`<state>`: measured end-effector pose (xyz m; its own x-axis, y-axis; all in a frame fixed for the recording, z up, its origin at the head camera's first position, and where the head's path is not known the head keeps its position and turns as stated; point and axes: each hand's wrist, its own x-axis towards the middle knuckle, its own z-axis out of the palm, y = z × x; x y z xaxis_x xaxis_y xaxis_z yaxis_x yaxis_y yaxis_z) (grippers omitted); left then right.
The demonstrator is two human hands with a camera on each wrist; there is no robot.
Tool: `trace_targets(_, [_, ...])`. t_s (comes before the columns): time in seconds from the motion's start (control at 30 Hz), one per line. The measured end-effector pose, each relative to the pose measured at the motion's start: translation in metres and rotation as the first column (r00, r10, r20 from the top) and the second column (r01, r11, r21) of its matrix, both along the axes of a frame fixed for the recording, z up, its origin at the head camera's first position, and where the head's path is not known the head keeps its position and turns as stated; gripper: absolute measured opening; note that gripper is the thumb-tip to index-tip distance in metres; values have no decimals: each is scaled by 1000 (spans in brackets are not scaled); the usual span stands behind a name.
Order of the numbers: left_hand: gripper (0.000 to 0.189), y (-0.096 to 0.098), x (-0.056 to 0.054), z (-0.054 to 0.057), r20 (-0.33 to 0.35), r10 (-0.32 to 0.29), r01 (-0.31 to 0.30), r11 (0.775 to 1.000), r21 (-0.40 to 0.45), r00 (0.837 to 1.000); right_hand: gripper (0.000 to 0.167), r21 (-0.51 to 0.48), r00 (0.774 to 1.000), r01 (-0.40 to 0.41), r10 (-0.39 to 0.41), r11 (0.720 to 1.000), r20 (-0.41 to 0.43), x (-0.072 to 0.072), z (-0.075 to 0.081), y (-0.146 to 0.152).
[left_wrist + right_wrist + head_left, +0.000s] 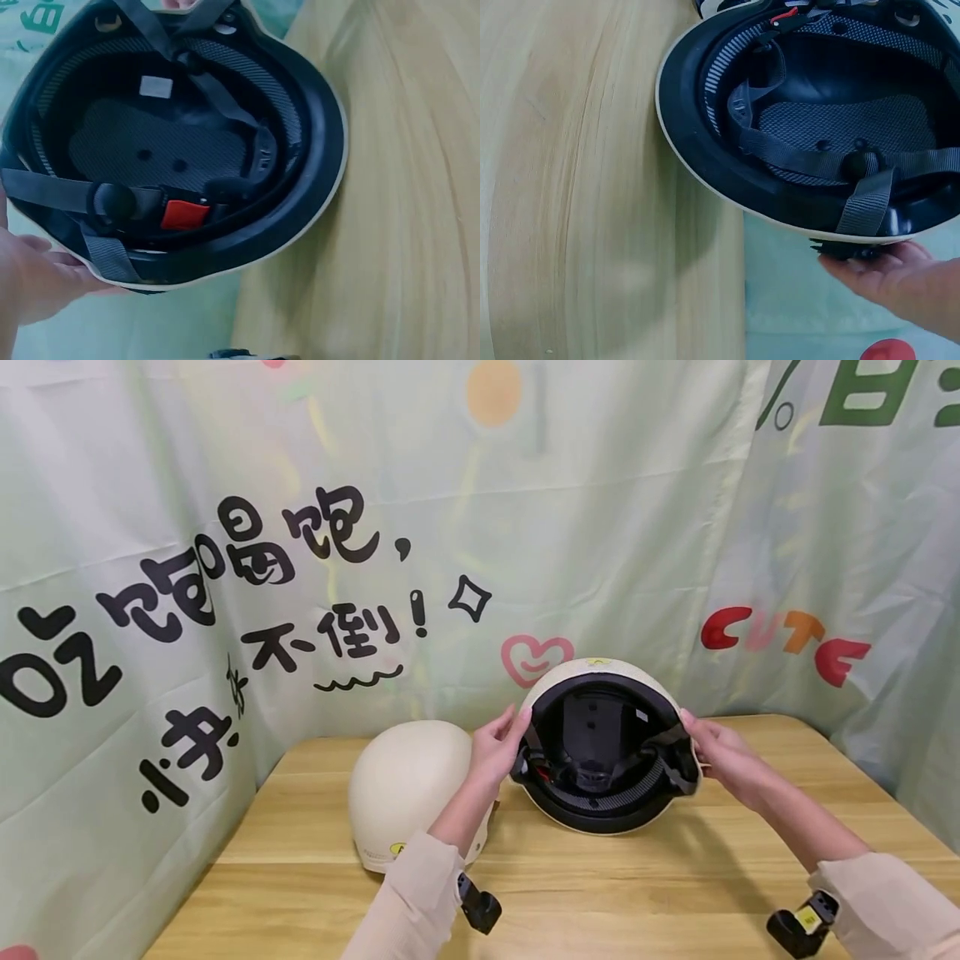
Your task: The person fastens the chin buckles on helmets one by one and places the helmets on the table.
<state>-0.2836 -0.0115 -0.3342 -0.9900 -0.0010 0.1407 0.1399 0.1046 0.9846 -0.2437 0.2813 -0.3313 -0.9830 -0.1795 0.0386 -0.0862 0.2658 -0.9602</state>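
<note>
A cream helmet [600, 752] is tipped so its black padded inside faces me. My left hand [495, 747] grips its left rim, and my right hand [726, 758] holds the opposite side, thumb at the edge. Most of the fingers are hidden behind the shell. In the left wrist view, grey chin straps [217, 97] and a red buckle part [184, 215] lie within the helmet. A black piece [847, 249] shows on the outer rim beside my right fingers. Whether the shell touches the table, I cannot tell. Left of it, a second cream helmet [408, 785] sits dome up, partly behind my left forearm.
Both helmets are over a light wooden table [585, 893]. Behind it hangs a pale green curtain [615, 527] with printed black characters, a pink heart and colored letters. Small black devices [480, 906] are worn at both cuffs.
</note>
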Motion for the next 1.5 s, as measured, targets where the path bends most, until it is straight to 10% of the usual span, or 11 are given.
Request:
trace_targets(0.23, [50, -3, -1, -11, -114, -31, 38, 997, 61, 993, 11, -108, 993, -18, 5, 994, -118, -6, -11, 6])
trace_targets(0.83, [80, -11, -12, -38, -384, -207, 274, 953, 129, 900, 21, -323, 939, -201, 88, 925, -332, -8, -38, 6])
trace_targets(1.5, [111, -31, -11, -22, -134, -439, 423, 896, -135, 888, 42, 86, 965, -97, 115, 992, -235, -2, -23, 14])
